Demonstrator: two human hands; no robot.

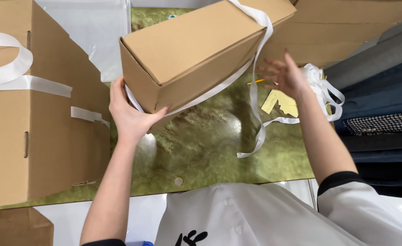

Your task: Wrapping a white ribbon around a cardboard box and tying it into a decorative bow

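A long brown cardboard box [196, 45] is tilted above the green mottled table [201, 150]. My left hand [130, 114] grips its near lower corner from below. A white plastic strap [255, 59] runs over the box's far end, under its side, and trails down onto the table. My right hand [285, 75] hovers to the right of the box, fingers spread, close to the strap but not clearly holding it. Yellow paper slips [280, 102] lie under that hand.
A large brown carton [28, 136] with white strap loops fills the left. More cardboard [342, 32] lies at the back right, a clear plastic sheet [96, 27] at the back. Folded dark fabrics [383, 105] are stacked on the right, beside a tangle of white strap [324, 86].
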